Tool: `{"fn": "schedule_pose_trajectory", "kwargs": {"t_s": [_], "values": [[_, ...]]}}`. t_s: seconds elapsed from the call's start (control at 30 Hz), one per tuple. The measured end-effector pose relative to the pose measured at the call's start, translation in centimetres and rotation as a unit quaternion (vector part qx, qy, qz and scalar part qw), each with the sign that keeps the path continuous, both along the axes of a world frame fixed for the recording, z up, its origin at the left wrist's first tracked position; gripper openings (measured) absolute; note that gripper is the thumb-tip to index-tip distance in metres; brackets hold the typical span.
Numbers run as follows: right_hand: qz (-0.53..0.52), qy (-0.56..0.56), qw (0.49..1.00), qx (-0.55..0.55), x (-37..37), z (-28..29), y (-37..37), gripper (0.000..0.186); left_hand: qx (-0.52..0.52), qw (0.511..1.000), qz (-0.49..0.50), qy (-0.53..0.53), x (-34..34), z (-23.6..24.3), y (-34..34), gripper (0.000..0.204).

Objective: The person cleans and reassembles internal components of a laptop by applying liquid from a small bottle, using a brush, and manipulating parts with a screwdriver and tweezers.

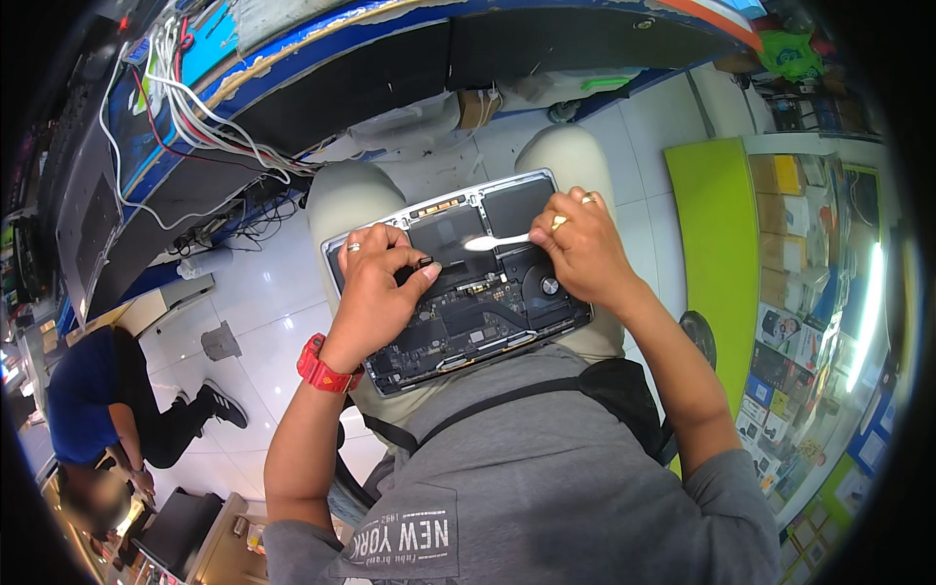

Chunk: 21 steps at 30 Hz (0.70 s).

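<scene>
An opened laptop point(458, 322) rests across my lap, with dark battery cells point(517, 203), a circuit board and a round fan point(546, 288) exposed. My left hand point(380, 283), a red watch at its wrist, is over the laptop's left part, thumb and fingers closed around a small black piece point(425, 264); whether that piece is attached to the laptop, I cannot tell. My right hand point(585, 249) grips a white brush point(495, 242) by its handle, its blurred head above the middle of the exposed inside.
Ahead is a worn blue-edged counter point(322, 24) with hanging cables point(195, 107). A crouching person in blue point(88, 390) is at the left on the tiled floor point(253, 302). At the right are a green bench panel point(707, 292) and a display case point(799, 322).
</scene>
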State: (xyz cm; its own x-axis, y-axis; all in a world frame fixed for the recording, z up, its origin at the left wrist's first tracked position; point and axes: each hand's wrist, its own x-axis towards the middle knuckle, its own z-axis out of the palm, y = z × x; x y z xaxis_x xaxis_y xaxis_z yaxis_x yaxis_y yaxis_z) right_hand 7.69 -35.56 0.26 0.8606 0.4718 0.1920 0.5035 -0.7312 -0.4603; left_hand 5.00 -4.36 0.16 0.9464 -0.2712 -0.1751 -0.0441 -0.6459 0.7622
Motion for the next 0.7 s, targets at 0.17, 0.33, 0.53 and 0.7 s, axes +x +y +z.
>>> {"fn": "schedule_pose_trajectory", "kwargs": {"t_s": [0.17,0.33,0.53,0.7], "values": [[0.052,-0.004,0.998,0.035,-0.1,-0.9,5.2,0.014,0.0,1.0,-0.009,0.019,0.1,0.3,0.0,0.016],[0.016,-0.001,1.0,-0.01,0.4,-0.8,0.8,0.014,-0.002,1.0,0.005,0.004,0.0,0.1,0.1,0.017],[0.05,-0.015,0.999,0.017,0.2,-0.6,4.8,0.017,-0.004,1.0,-0.004,0.007,0.1,0.1,0.1,0.015],[0.051,-0.008,0.999,0.005,0.5,-0.6,3.8,0.015,-0.001,1.0,0.001,-0.005,-0.1,0.0,0.0,0.016]]}}
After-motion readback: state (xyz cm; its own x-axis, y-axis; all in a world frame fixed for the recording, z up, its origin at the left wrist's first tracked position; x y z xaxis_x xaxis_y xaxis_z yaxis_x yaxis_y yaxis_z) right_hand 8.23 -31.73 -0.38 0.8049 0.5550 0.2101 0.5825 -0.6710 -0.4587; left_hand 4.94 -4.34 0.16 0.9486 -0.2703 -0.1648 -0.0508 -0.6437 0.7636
